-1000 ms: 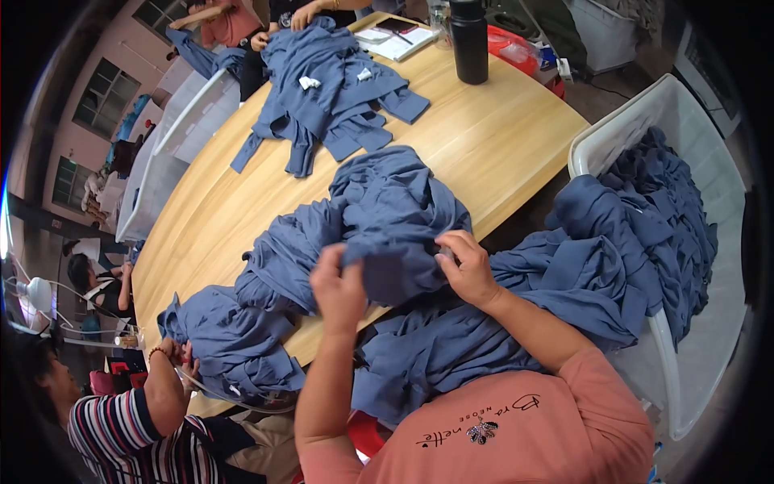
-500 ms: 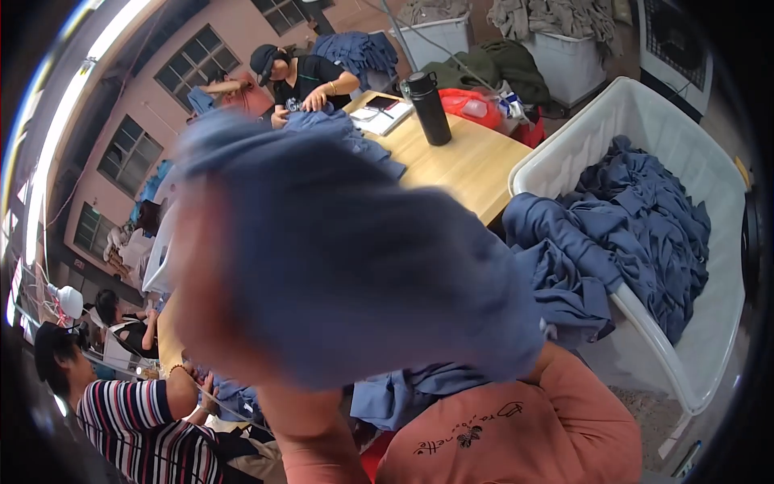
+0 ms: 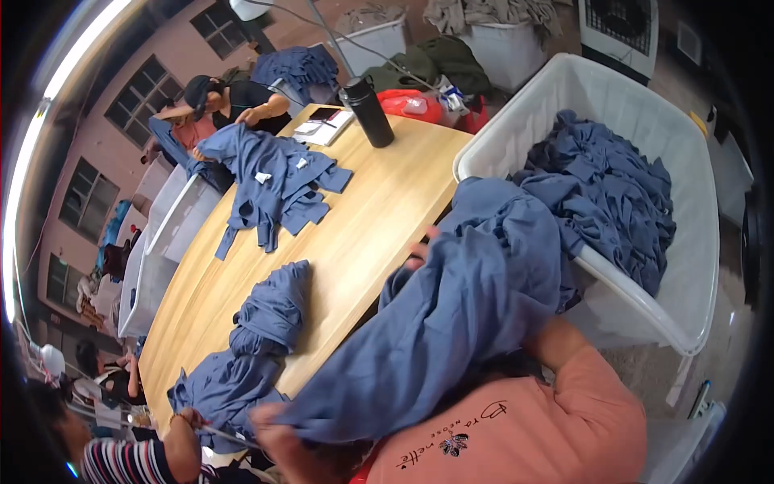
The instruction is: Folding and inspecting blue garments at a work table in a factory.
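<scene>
- While the big blue garment (image 3: 451, 323) is stretched wide in front of the person, it hangs from the counter (image 3: 379, 218) edge across to the white bin (image 3: 685, 266), and part of it is draped over the bin's rim.
- The left hand (image 3: 278, 431) is low at the near edge, closed on the lower corner of the garment; the fingers look curled tight on the cloth, but they are blurred.
- Of the right hand (image 3: 419, 250) only a few fingertips show above the cloth, near the counter edge. They seem to pinch the upper edge, but I cannot tell how far they are open, because the cloth hides the rest.
- What could go wrong, in my judgement: the cloth over the rim may catch on the heap of blue clothes (image 3: 605, 185) inside the bin and pull some out.
- The free part can also slip to the floor, since only two points hold it.
- A bundled blue piece (image 3: 270, 310) lies near on the counter, and a wide swing could drag it.
- The black bottle (image 3: 368, 110) stands well apart, so it seems safe.
</scene>
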A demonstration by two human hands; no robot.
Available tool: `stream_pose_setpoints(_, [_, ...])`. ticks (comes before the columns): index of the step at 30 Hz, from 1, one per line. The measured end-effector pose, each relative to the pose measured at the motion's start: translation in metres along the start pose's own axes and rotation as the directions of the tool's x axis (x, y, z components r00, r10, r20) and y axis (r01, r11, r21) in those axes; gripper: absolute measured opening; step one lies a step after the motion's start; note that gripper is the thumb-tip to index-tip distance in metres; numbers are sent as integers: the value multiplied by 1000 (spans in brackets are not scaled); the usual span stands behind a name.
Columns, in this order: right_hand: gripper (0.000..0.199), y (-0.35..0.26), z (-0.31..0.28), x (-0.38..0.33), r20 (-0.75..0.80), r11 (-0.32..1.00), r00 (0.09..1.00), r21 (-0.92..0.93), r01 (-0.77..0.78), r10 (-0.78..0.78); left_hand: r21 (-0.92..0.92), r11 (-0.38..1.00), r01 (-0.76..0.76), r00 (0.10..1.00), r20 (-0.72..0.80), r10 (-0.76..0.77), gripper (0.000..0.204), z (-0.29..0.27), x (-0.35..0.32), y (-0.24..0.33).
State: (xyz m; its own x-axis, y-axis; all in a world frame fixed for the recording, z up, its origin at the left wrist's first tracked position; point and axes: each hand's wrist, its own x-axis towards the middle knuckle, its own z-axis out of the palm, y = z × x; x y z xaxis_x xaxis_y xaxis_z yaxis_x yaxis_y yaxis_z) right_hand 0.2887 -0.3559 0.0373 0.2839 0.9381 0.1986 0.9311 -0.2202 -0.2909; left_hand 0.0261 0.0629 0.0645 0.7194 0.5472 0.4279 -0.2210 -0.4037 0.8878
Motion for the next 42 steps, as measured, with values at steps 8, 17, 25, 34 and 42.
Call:
stream_pose_setpoints(8, [37,-41,-12,113,232,996,969,-9,-84,84,207,956,207,870,408,-277,25,45,84,13])
stream_pose_setpoints(17, [39,-61,-5,138,510,998,859,5,-65,53,655,755,29,640,568,-517,47,189,83,-76])
stream_pose_setpoints(25, [42,1,-58,142,680,993,724,-96,-64,113,91,979,182,953,-262,-153,8,131,117,-3])
stream_pose_setpoints(34, [60,-11,-114,136,-17,635,793,-588,-501,609,31,987,159,948,-284,-144,18,152,-5,-10])
stream_pose_setpoints(42, [58,-48,37,179,118,893,948,387,229,-294,349,931,-108,993,80,86,15,114,-16,-2])
